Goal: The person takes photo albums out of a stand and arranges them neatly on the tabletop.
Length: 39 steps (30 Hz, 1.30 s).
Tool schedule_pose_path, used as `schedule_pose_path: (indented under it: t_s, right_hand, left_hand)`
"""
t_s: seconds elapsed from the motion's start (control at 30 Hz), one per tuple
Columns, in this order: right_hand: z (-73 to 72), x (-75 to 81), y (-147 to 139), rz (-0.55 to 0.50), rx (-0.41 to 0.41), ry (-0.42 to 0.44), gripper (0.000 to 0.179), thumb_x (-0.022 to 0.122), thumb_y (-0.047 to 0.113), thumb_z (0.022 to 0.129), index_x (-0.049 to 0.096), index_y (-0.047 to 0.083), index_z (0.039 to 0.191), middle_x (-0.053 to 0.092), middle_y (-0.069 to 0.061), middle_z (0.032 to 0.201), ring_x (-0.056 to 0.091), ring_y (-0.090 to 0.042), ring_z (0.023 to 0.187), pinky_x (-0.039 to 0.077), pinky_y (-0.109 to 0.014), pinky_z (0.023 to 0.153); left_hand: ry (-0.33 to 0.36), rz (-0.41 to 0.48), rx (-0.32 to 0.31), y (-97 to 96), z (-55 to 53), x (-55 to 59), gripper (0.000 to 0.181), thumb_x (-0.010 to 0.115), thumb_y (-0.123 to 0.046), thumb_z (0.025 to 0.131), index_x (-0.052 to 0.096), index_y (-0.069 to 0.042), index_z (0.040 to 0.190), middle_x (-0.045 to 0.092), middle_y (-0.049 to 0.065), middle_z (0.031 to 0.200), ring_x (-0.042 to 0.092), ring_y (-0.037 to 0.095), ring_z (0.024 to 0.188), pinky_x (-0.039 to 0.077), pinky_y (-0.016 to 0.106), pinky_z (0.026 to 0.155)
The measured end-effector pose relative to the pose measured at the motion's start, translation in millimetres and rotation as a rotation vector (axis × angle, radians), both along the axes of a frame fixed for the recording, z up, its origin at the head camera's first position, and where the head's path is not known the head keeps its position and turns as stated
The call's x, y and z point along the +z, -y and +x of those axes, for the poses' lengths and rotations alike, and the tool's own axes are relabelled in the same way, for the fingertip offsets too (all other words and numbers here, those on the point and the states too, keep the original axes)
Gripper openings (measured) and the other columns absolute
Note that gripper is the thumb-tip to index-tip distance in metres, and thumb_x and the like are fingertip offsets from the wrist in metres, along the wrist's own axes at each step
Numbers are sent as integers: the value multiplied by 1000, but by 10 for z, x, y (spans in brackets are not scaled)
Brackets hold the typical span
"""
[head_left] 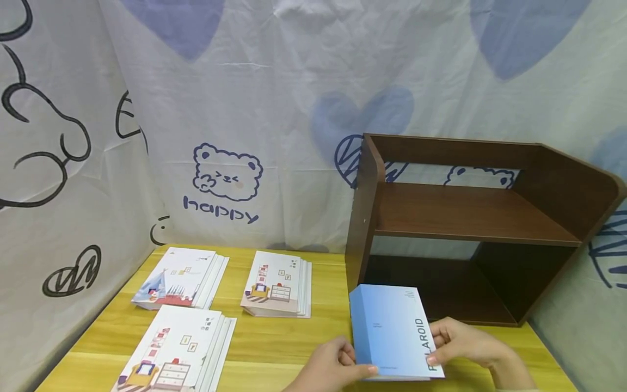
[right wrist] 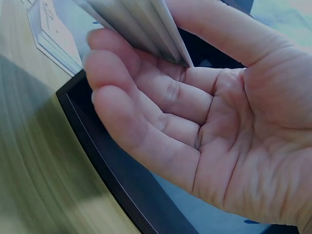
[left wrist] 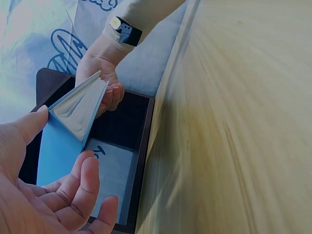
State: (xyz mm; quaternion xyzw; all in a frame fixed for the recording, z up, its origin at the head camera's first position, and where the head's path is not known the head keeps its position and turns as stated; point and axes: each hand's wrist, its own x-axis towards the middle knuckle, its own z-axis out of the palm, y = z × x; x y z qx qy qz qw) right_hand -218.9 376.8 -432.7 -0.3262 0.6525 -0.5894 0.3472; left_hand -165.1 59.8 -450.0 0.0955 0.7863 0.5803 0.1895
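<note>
A light-blue photo album (head_left: pixel 392 332) with "POLAROID" printed along one edge is held in front of the lower opening of a brown shelf (head_left: pixel 475 209). My left hand (head_left: pixel 333 366) pinches it near the lower left corner, thumb on the cover. At its right edge my right hand (head_left: pixel 465 344) grips it, thumb over the lettering. The left wrist view has the left thumb and fingers on opposite edges of the blue spine (left wrist: pixel 61 146), with the pages fanned apart. In the right wrist view, the curled fingers (right wrist: pixel 117 114) lie under the album's page side (right wrist: pixel 146 31).
White illustrated albums stand on the yellow wood-grain table (head_left: pixel 264 348): one at the back left (head_left: pixel 178 275), one in the middle (head_left: pixel 276 283), one at the front left (head_left: pixel 171 348). A printed cloth (head_left: pixel 274 136) hangs behind. The shelf has two tiers.
</note>
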Motion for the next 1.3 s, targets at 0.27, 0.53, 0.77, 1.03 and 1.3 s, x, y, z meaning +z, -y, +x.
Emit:
schedule_pose_path:
  t_s: [0.27,0.53,0.77,1.03,1.3]
  right_hand:
    - [8,-33,148,-19,0,-8,31,57,-3,92,52,-22,115,76,-7,104,72,-13,90,58,-23,76]
    - [9,-38,308,5,-55,0,34,59,0,91,53,-21,117,76,-7,103,72,-13,90,58,-22,74]
    - [47,-33,446,26,-113,36,34,61,3,92,56,-15,119,75,-7,105,73,-17,91,59,-27,77]
    - [72,-56,558,-29,-109,118,30,55,3,95,56,-10,122,74,-7,109,72,-18,96,59,-30,80]
    - [95,-76,621,-56,-114,177,25,45,8,101,60,0,119,74,-4,106,71,-14,92,59,-27,77]
  left_hand:
    - [3,0,-2,146,-12,-37,47,81,-47,75,58,-7,87,57,3,76,52,16,71,43,28,63]
    - [-21,14,-9,312,-25,-42,46,81,-44,76,58,-7,91,58,4,79,52,16,72,44,26,62]
    - [-36,30,-32,465,-55,-87,45,80,-42,78,57,-6,94,59,4,84,54,17,77,45,26,64]
    - [-8,92,-52,615,-73,-45,45,80,-37,80,56,-3,97,57,4,85,52,17,76,47,24,64]
    - [34,120,-68,739,-75,-61,45,78,-36,81,56,-2,101,57,4,86,53,16,76,47,24,65]
